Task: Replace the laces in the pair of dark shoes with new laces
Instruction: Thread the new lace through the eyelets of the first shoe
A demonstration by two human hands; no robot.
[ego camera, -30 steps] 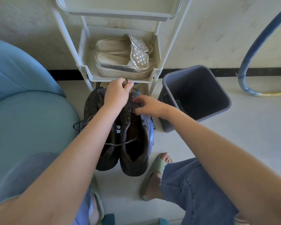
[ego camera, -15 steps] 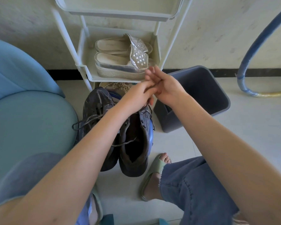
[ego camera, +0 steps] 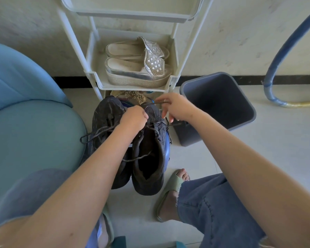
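The two dark shoes [ego camera: 143,176] stand side by side on the floor, toes pointing away from the person. A thin dark lace [ego camera: 155,103] is pulled tight in the air above the toe of the right shoe [ego camera: 157,136]. The right hand [ego camera: 176,108] pinches that lace between its thumb and a finger, and its other fingers hang loose. The left hand [ego camera: 134,119] is curled into a fist, pressed down on the front of the right shoe where the laces cross. I cannot tell if it is holding a lace. Another bit of lace [ego camera: 136,158] lies across the open top of the right shoe. A loop of lace [ego camera: 95,134] hangs off the side of the left shoe [ego camera: 106,113].

Just past the toes of the shoes stands a white rack [ego camera: 95,81] with shiny silver sandals [ego camera: 138,68] on its shelf. A grey bin [ego camera: 245,104] sits just beside the shoes on the right. A big blue seat [ego camera: 34,131] is on their left. Near the heel of the right shoe is a foot in a green slipper [ego camera: 168,192]. A blue hose [ego camera: 284,42] curves along the wall, well apart from the shoes on the right.
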